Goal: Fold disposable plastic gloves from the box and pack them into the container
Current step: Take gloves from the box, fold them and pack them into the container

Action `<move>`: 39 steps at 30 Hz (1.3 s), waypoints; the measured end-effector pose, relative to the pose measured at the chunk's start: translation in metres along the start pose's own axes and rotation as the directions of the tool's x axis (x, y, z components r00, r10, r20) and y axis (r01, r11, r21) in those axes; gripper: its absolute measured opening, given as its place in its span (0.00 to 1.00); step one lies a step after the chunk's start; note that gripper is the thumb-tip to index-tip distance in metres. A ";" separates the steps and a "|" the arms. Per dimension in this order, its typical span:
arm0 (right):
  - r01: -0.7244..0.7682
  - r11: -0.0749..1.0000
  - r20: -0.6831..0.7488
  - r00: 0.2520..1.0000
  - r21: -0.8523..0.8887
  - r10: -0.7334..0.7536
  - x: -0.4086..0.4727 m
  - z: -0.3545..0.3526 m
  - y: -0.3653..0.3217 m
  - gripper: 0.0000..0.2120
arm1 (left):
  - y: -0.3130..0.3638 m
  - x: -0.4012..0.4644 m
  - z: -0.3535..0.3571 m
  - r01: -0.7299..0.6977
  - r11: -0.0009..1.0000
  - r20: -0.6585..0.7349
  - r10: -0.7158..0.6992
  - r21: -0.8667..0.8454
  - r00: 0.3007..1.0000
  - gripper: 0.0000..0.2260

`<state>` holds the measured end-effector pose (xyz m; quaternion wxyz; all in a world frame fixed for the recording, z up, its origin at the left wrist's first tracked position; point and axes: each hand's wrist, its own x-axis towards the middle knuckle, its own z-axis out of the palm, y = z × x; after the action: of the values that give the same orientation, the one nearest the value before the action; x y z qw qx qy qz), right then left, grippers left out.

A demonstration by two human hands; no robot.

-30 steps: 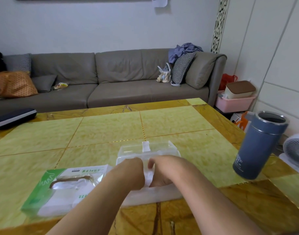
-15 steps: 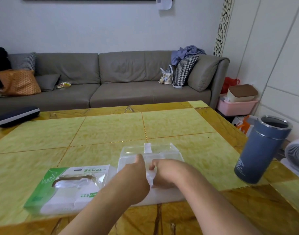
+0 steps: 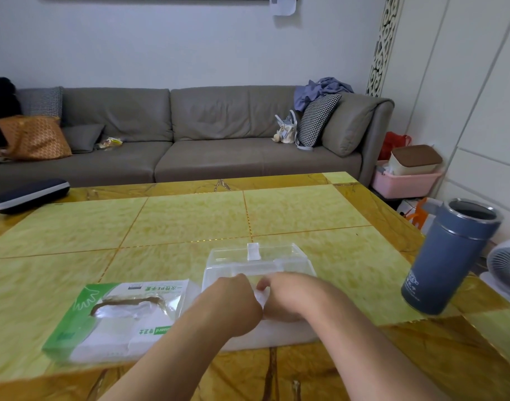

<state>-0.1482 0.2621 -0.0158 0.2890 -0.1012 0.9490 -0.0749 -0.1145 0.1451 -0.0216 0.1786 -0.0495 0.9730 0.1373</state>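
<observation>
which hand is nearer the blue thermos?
Right. The right hand is over the clear container, on the side toward the blue thermos; the left hand sits beyond it, farther away.

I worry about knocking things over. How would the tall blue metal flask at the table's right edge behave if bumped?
The tall blue metal flask looks narrow for its height, so it probably tips easily. Being round, it would likely roll. It stands near the yellow tiled table edge, so it could fall off.
</observation>
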 end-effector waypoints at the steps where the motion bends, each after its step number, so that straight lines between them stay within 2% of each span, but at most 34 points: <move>1: 0.003 1.000 -0.001 1.000 0.004 -0.003 -0.001 -0.001 0.000 0.27 | 0.000 0.005 0.002 0.026 0.999 0.001 -0.026 -0.018 1.000 0.09; 5: 0.002 0.998 -0.037 0.999 0.055 0.000 -0.006 -0.004 0.004 0.26 | 0.005 0.015 0.002 0.078 0.995 0.031 -0.076 -0.063 0.997 0.06; 11: -0.030 0.992 -0.043 0.998 0.125 0.035 -0.009 -0.005 0.007 0.26 | 0.007 0.026 0.003 0.085 0.995 0.125 -0.078 -0.054 0.989 0.17; 13: -0.026 0.990 -0.050 0.998 0.135 0.033 -0.008 -0.005 0.008 0.25 | 0.008 0.023 0.002 0.060 0.996 0.124 -0.052 -0.062 0.991 0.14; 15: -0.020 0.993 -0.072 0.997 0.118 0.028 -0.006 -0.001 0.008 0.22 | 0.002 0.022 0.003 0.025 0.998 0.082 -0.020 -0.061 0.996 0.07; 18: -0.023 0.997 -0.163 0.986 0.075 0.035 -0.003 0.005 0.010 0.22 | 0.000 0.011 0.001 0.007 0.999 0.058 -0.005 -0.042 0.998 0.06; 20: -0.028 0.999 -0.250 0.968 0.028 0.034 -0.001 0.005 0.009 0.25 | 0.000 0.000 -0.002 0.003 1.000 0.041 -0.002 -0.025 0.999 0.24; 21: -0.033 0.999 -0.298 0.954 -0.001 0.031 -0.002 0.004 0.009 0.25 | 0.000 -0.005 -0.003 -0.006 1.000 0.005 0.006 -0.021 1.000 0.29; 22: -0.031 0.999 -0.348 0.937 -0.025 0.021 -0.001 0.003 0.006 0.23 | -0.003 -0.011 -0.004 -0.022 1.000 -0.040 0.021 -0.011 0.999 0.30; 25: 0.015 1.000 -0.481 0.877 -0.004 -0.015 0.002 0.004 -0.001 0.14 | -0.014 -0.030 -0.013 -0.144 0.988 -0.182 0.133 -0.048 0.974 0.21; 27: 0.063 0.998 -0.546 0.837 0.023 -0.041 0.002 0.007 -0.008 0.13 | -0.031 -0.037 -0.014 -0.280 0.955 -0.330 0.235 -0.094 0.914 0.19; 29: 0.127 0.991 -0.609 0.789 0.035 -0.080 0.004 0.008 -0.014 0.17 | -0.052 -0.041 -0.016 -0.379 0.914 -0.495 0.264 -0.145 0.828 0.12; 31: 0.201 0.979 -0.673 0.729 0.032 -0.127 0.006 0.010 -0.022 0.16 | -0.085 -0.042 -0.020 -0.363 0.912 -0.588 0.190 -0.191 0.786 0.05; 33: 0.307 0.952 -0.741 0.636 -0.012 -0.215 0.005 0.013 -0.032 0.12 | -0.125 -0.039 -0.022 -0.266 0.946 -0.620 0.098 -0.185 0.778 0.05; 35: 0.443 0.890 -0.766 0.531 -0.114 -0.362 0.004 0.018 -0.047 0.12 | -0.163 -0.034 -0.021 -0.165 0.972 -0.609 0.029 -0.169 0.793 0.05; 37: 0.541 0.809 -0.719 0.467 -0.227 -0.514 0.002 0.025 -0.063 0.16 | -0.186 -0.028 -0.018 -0.110 0.984 -0.558 0.011 -0.143 0.830 0.01; 39: 0.605 0.736 -0.603 0.475 -0.305 -0.641 0.002 0.034 -0.079 0.19 | -0.198 -0.021 -0.014 -0.113 0.983 -0.514 0.024 -0.142 0.857 0.03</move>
<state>-0.1185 0.1821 -0.0288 -0.1249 -0.4112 0.8844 -0.1821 -0.0707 -0.0475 -0.0511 -0.0952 -0.0643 0.9716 0.2067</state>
